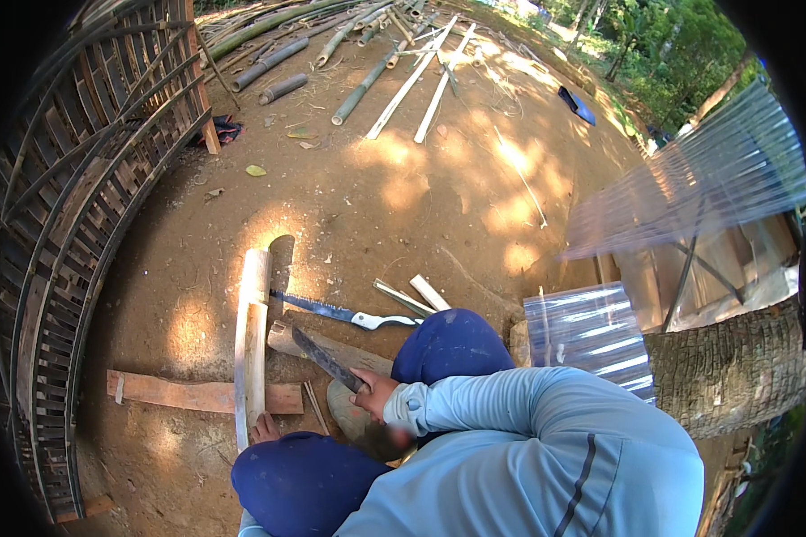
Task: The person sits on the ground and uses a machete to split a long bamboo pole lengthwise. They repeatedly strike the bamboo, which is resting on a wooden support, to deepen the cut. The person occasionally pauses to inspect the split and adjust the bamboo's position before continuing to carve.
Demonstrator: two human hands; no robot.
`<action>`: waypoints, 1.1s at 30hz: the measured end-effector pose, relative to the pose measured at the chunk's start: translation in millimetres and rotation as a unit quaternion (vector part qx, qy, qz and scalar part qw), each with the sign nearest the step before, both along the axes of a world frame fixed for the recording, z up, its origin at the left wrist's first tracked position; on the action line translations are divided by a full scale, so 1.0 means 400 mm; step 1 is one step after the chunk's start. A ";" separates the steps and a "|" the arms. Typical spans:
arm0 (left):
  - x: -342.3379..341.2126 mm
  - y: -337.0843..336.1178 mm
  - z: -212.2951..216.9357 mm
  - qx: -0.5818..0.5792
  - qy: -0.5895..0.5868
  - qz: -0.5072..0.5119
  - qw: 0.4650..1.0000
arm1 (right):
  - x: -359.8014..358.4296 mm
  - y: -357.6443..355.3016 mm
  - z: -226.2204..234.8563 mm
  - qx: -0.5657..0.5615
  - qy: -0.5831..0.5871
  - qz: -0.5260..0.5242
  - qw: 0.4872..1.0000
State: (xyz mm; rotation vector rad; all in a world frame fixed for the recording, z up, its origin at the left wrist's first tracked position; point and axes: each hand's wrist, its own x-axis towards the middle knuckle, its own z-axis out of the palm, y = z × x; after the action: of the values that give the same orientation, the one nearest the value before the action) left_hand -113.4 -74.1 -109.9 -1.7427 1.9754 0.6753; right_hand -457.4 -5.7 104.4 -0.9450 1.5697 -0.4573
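My right hand (373, 394) is closed round the handle of a machete (323, 357), its dark blade pointing up and to the left. Below that blade lies a short log (349, 352). To its left, a pale split bamboo piece (256, 349) runs lengthwise away from me, its near end beside my left knee. My left hand (264, 430) grips this near end, partly hidden by the knee. Under the bamboo, a reddish-brown wooden board (179, 392) lies crosswise on the ground.
A folding saw (358, 318) with a white handle lies beyond the log, near short split pieces (430, 293). A slatted bamboo structure (90, 215) stands at left. Corrugated clear sheets (690, 188) and a tree trunk (734, 367) are at right. Bamboo poles (363, 89) lie farther off.
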 end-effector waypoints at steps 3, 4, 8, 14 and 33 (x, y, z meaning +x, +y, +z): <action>-0.002 -0.005 0.001 0.015 0.001 0.035 0.999 | -0.015 0.013 -0.020 -0.017 0.012 0.017 1.000; 0.001 -0.012 0.003 0.018 0.000 0.047 0.999 | -0.017 0.013 -0.022 -0.024 0.016 0.024 0.999; 0.038 0.005 0.006 0.028 0.001 0.102 0.994 | -0.002 0.001 -0.003 -0.013 0.036 0.035 0.999; 0.056 -0.019 0.130 -0.053 0.110 0.040 0.992 | -0.044 -0.005 -0.008 0.011 0.040 -0.007 0.999; 0.215 0.271 0.230 -0.021 0.084 0.331 0.940 | -0.056 -0.335 -0.123 -0.219 0.242 0.312 0.892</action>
State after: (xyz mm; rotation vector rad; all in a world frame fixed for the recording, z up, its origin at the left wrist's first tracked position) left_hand -27.2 34.2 -17.7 -2.4703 1.4748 1.0244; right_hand -479.9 -139.7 55.3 -1.9528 1.4980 -0.1096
